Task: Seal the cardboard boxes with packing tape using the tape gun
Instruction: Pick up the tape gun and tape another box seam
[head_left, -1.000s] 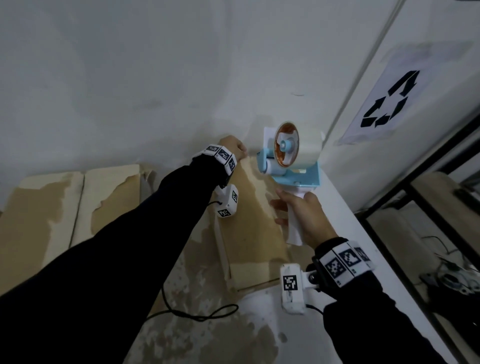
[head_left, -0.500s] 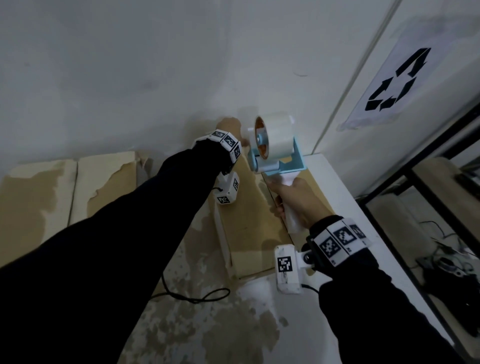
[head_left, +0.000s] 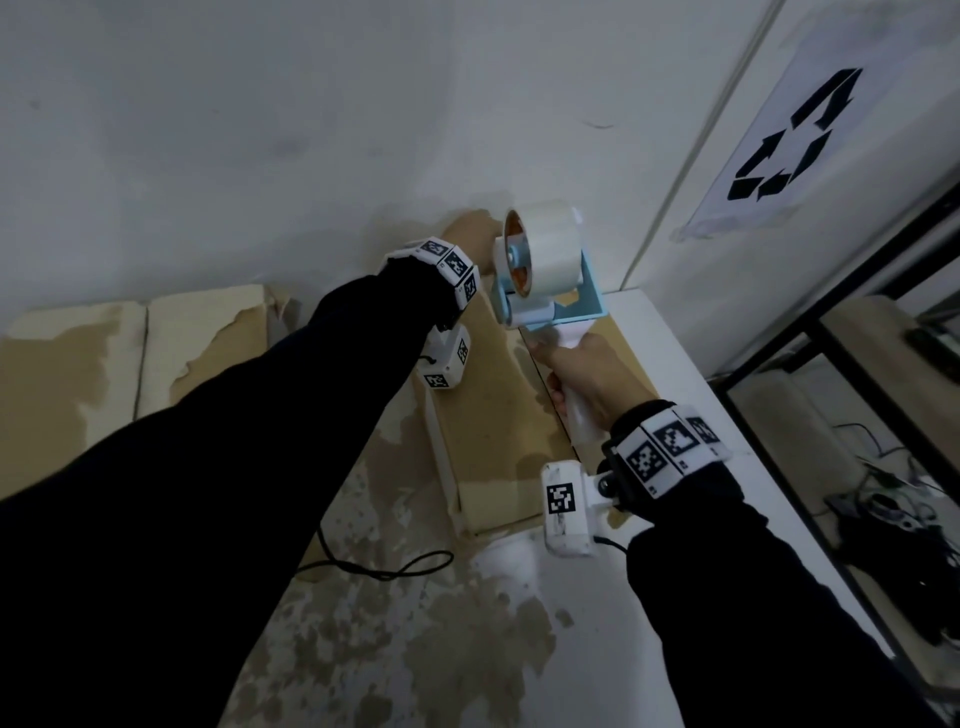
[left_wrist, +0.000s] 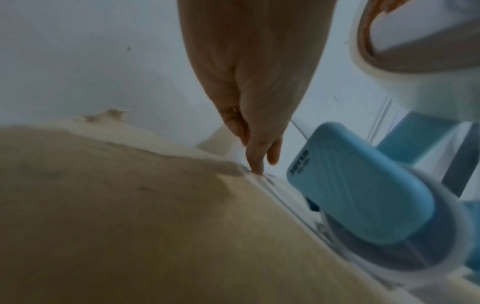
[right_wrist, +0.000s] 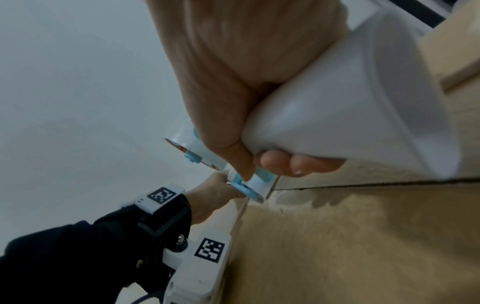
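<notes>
A cardboard box (head_left: 491, 415) lies flat against the wall, its centre seam (right_wrist: 363, 183) running away from me. My right hand (head_left: 584, 376) grips the white handle (right_wrist: 337, 98) of the blue tape gun (head_left: 550, 306). The gun's front end sits low over the far end of the seam, and the clear tape roll (head_left: 548, 247) is on top. Just left of the gun, my left hand (head_left: 467, 236) reaches to the box's far edge. In the left wrist view its straight fingertips (left_wrist: 255, 167) touch that edge beside the gun's blue cover (left_wrist: 363, 185). The tape end is hidden.
A second flattened box (head_left: 78, 374) lies at the left against the white wall (head_left: 260, 130). The stained white table (head_left: 415, 649) ends at the right, beyond which is a black metal frame (head_left: 810, 332). A black cable (head_left: 374, 569) loops on the table.
My right hand has brought the tape gun down and forward, from held up in the air to the box's far end beside my left hand. My left hand stayed at the far edge.
</notes>
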